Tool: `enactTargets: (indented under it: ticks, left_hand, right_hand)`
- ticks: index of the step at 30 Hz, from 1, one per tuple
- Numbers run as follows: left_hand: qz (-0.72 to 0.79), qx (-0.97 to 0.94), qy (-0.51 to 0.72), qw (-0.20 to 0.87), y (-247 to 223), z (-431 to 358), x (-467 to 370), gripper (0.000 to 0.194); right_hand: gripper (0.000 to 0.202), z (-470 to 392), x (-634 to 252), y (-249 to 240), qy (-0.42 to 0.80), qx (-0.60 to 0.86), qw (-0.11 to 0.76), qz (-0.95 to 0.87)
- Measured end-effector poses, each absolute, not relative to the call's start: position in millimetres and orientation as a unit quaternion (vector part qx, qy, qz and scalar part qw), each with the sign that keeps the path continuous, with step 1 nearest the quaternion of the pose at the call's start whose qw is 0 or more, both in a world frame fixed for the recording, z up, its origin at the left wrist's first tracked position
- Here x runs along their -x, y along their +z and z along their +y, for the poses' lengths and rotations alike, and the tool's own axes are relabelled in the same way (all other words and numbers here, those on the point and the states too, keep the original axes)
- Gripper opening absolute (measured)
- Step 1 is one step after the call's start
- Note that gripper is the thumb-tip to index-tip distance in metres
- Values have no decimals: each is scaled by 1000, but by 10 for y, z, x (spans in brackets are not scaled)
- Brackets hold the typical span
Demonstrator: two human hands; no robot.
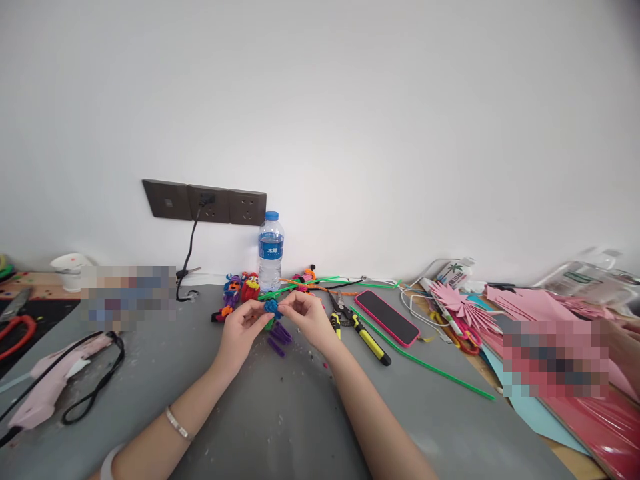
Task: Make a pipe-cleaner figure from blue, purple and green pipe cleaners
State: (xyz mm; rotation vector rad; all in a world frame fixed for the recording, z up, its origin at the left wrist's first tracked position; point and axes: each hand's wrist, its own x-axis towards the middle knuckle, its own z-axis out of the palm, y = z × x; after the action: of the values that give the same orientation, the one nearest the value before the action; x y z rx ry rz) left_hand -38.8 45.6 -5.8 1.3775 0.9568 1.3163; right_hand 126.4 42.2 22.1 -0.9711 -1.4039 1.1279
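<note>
My left hand [245, 330] and my right hand [306, 321] meet over the middle of the grey mat. Between their fingertips is a small bunched blue pipe-cleaner piece [273, 307], pinched from both sides. Just beneath it show purple pipe-cleaner pieces [280, 333] and a bit of green; whether they join the blue piece I cannot tell. Behind my left hand stand pipe-cleaner figures, among them a red and yellow one [251, 287] and a blue and orange one [233, 289]. Yellow-and-black pliers [367, 340] lie with handles spread, right of my right hand.
A water bottle [271, 250] stands against the wall. Rightward lie a pink-edged phone [387, 318], a long green pipe cleaner [430, 363], cables and pink papers [530, 310]. A pink glue gun [55, 380] with a black cord lies left. Another person's hand [625, 347] shows far right.
</note>
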Motion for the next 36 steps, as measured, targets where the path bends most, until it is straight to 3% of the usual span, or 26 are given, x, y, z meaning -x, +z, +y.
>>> enactTargets:
  ticks: [17, 22, 26, 36]
  left_hand:
    - [402, -557, 557, 468, -40, 474, 410, 19]
    - [404, -541, 550, 491, -38, 465, 409, 21]
    - [390, -525, 548, 521, -30, 455, 392, 34]
    - [395, -469, 565, 552, -31, 463, 382, 38]
  right_hand:
    - [21, 367, -1217, 247, 403, 422, 516, -627]
    - [13, 379, -1212, 211, 336, 426, 532, -650]
    - [5, 369, -1190, 212, 248, 433, 537, -680]
    - [14, 280, -1138, 285, 176, 424, 515, -724]
